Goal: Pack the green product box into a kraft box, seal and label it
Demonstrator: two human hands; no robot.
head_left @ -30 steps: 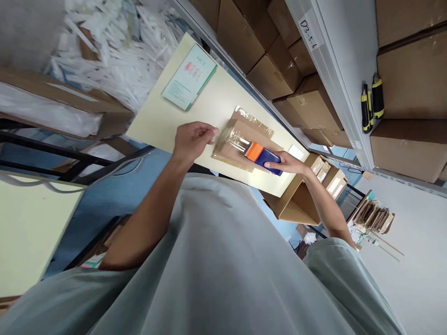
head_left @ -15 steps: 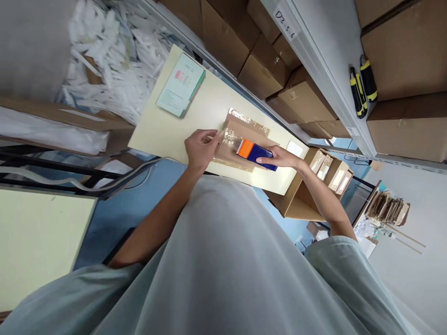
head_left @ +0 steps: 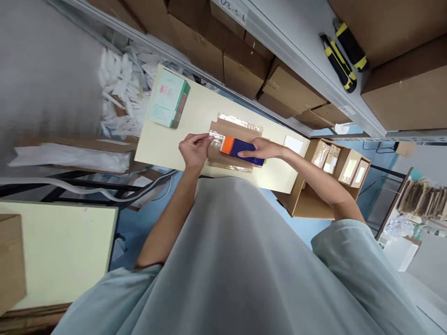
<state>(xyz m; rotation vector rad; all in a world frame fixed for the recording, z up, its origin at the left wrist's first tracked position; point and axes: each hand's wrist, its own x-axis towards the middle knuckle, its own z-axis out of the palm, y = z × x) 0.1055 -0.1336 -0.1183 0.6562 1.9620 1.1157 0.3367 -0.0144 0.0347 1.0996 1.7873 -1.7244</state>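
Observation:
A flat brown cardboard box (head_left: 237, 133) lies on the cream tabletop, with shiny tape edges sticking out along its far and near sides. My right hand (head_left: 264, 149) is wrapped round an orange and dark blue tape dispenser (head_left: 244, 151), which rests on or just over the box. Between the dispenser's orange end and the box's left edge runs a strip of clear packing tape (head_left: 216, 140). At that left edge my left hand (head_left: 194, 150) is closed in a pinch on the end of the tape; the fingertips are partly hidden.
A mint-green box (head_left: 166, 98) lies at the table's left end. White paper (head_left: 293, 144) is at the right, beside an open carton (head_left: 310, 204) holding small boxes. Above the far edge, a shelf bears cartons and yellow-black utility knives (head_left: 338, 63). A white shredded heap (head_left: 122, 83) lies beyond.
The camera view has shifted, so the table scene sits further left. My left fingers have closed more tightly at the tape end. My right hand still grips the dispenser over the box.

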